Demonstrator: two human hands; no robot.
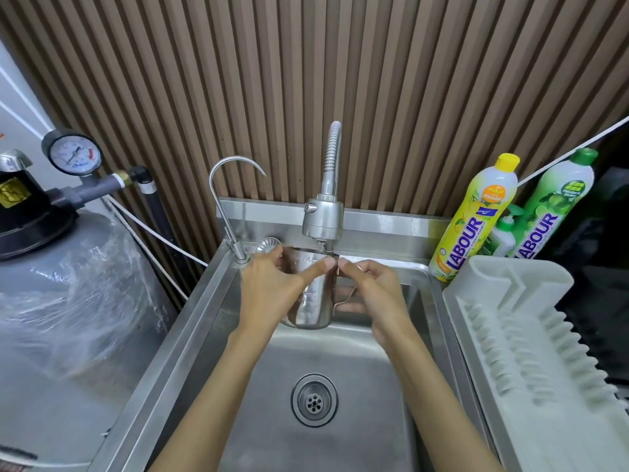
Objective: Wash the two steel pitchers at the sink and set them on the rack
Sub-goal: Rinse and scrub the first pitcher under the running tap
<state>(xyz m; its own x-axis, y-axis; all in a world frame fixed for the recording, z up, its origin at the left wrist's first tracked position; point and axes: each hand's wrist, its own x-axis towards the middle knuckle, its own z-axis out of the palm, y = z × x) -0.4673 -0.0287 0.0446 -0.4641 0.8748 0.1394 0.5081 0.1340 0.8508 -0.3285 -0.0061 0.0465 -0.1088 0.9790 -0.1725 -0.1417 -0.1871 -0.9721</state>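
The pitcher (311, 301) is upright over the sink (204, 301), its rim just under the tap (322, 219), where a thin stream runs in. The left hand (269, 284) wraps its body, thumb across the front. The right hand (371, 291) pinches it by the handle. Wet steel could slip and drop into the basin, or water could splash off the rim. The rack (510, 335) stands to the right. No second pitcher shows.
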